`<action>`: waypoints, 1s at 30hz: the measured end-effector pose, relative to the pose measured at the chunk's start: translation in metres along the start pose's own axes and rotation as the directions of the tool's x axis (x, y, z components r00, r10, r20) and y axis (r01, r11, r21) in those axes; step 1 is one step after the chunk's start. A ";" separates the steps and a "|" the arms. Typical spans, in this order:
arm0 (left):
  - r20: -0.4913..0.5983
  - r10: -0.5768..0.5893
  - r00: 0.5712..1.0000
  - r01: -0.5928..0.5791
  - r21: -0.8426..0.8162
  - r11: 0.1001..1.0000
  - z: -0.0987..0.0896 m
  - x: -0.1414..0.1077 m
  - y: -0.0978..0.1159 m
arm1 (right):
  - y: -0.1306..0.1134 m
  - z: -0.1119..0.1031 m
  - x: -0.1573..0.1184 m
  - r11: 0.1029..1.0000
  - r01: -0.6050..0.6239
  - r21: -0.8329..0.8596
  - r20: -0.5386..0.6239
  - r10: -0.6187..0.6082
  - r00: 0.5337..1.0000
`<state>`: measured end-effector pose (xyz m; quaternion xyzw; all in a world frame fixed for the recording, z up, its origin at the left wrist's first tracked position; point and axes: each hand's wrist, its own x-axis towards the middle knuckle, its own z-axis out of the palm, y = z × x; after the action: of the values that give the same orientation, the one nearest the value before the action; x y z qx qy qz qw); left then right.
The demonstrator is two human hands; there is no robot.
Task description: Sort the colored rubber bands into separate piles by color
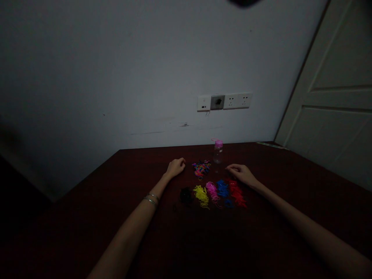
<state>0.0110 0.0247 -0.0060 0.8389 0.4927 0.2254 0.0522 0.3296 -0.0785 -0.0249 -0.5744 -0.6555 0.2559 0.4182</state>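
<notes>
My left hand (176, 167) rests on the dark red table, fingers curled in and nothing visible in them. Just right of it lies a mixed pile of colourful rubber bands (201, 168). My right hand (241, 173) lies closed, fingertips together and pointing left; no item shows between them. Closest to that hand are the red rubber bands (237, 193). Leftward in the same row come blue rubber bands (223, 188), pink rubber bands (212, 191), yellow rubber bands (201, 196) and a dim black heap (186, 195), probably bands too.
A clear bottle (217, 154) with a pink cap stands behind the piles, between my hands. The table (139, 166) meets a pale wall carrying a strip of sockets (236, 101). A panelled door (328, 112) is at the right. The light is dim.
</notes>
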 end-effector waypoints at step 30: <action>0.056 0.083 0.995 -0.081 -0.043 0.996 0.018 0.022 0.018 | 0.001 0.004 -0.001 0.983 0.062 -0.174 0.010 -0.061 0.998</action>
<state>0.0424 0.0367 -0.0094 0.8633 0.4515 0.2130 0.0741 0.3267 -0.0781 -0.0285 -0.5878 -0.6937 0.1860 0.3724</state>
